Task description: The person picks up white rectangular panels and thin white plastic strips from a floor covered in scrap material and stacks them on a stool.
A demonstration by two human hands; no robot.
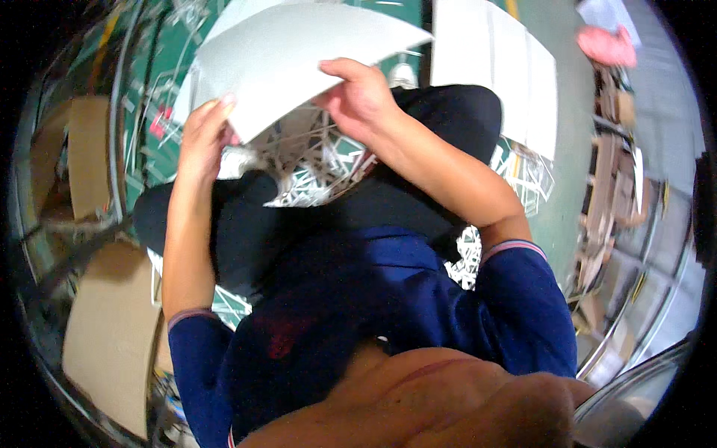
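A large white sheet [291, 56], gently curved, is held up in front of me above my knees. At its near left corner, my left hand [203, 138] is closed on the edge, thumb on top. My right hand [360, 101] grips the near edge further right; its thumb lies over the sheet and the other fingers are partly hidden beneath. Behind the raised sheet, part of another white sheet [235, 16] shows. Between my legs lies a heap of thin white scrap strips [321, 183].
More white sheets [493, 67] lie to the right of my knee, with scrap strips [526, 175] beside them. Cardboard pieces [112, 328] stand at the left. Stacked flattened cardboard [609, 198] and a pink bag-like item [606, 46] lie along the right. Scraps litter the green floor [556, 216].
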